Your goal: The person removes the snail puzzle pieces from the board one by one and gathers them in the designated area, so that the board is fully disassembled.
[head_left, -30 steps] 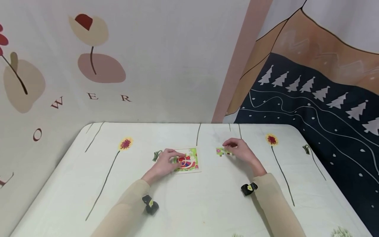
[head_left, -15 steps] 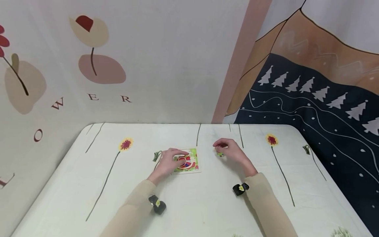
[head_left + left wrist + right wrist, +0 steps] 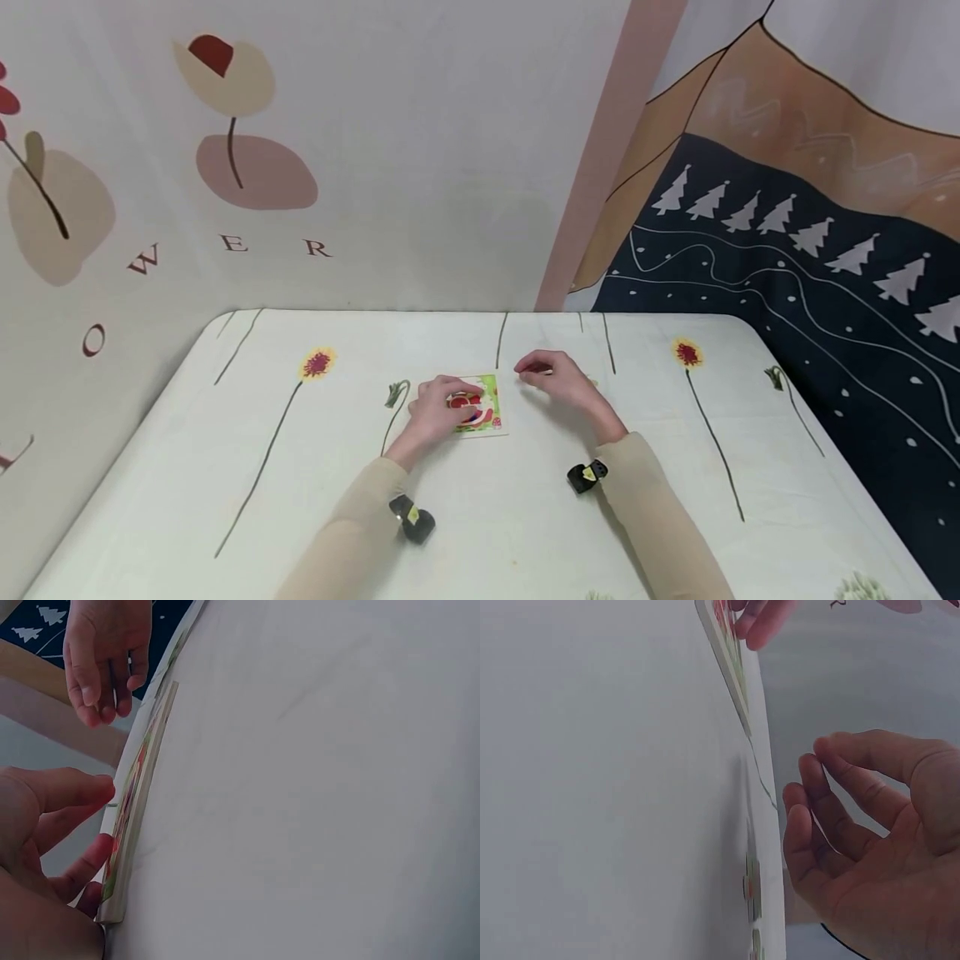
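A small puzzle board point(image 3: 491, 408) with a green, red and blue picture lies flat on the white table. My left hand point(image 3: 437, 408) is over its left half, fingers bent loosely and spread. In the left wrist view the left fingertips point(image 3: 97, 847) are at the picture face of the board point(image 3: 135, 814); whether all of them touch cannot be told. My right hand point(image 3: 557, 379) hovers just right of the board, its fingers loosely bent, and the right wrist view shows nothing between them. Beneath that hand two puzzle pieces point(image 3: 753, 889) lie on the table, mostly hidden in the head view.
The white tablecloth point(image 3: 517, 517) carries printed flowers and stems. A pale curtain point(image 3: 435, 167) stands along the table's back edge, and a dark printed cloth point(image 3: 787, 275) hangs at the right. Each wrist wears a black camera point(image 3: 414, 521).
My right hand has moved left from the puzzle pieces toward the board, passing over them. My left hand has shifted slightly right over the board, which stays in place.
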### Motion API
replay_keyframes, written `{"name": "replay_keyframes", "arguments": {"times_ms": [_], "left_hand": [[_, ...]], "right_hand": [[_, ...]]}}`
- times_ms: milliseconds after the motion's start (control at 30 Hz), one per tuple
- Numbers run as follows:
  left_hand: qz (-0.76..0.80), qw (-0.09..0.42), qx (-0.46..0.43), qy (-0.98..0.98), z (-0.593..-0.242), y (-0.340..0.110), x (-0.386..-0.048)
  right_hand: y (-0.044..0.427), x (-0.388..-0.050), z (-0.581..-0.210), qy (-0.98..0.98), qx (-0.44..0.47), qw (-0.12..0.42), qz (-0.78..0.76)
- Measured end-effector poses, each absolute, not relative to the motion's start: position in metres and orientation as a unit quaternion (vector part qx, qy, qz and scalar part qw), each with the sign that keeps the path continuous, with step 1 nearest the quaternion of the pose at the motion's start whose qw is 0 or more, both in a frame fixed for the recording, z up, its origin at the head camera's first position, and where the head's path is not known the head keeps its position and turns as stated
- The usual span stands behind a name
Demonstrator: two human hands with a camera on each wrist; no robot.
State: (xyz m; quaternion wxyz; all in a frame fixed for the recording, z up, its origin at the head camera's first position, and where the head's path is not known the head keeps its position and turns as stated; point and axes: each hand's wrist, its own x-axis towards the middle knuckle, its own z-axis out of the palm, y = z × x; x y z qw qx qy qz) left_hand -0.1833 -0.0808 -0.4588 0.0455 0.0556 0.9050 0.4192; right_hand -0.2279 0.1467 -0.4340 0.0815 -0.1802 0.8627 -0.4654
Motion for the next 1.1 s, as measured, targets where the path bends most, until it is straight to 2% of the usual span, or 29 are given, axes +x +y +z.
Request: {"name": "replay_keyframes", "arguments": {"times_ms": [467, 1100], "left_hand": [[0.405, 0.063, 0.07, 0.91, -0.462, -0.083, -0.184], [0.407, 0.065, 0.093, 0.906, -0.464, -0.086, -0.185]], "right_hand": [[0.119, -0.239, -0.436, 0.854, -0.192, 0.12, -0.468], [0.1, -0.25, -0.444, 0.852, -0.261, 0.159, -0.426]]}}
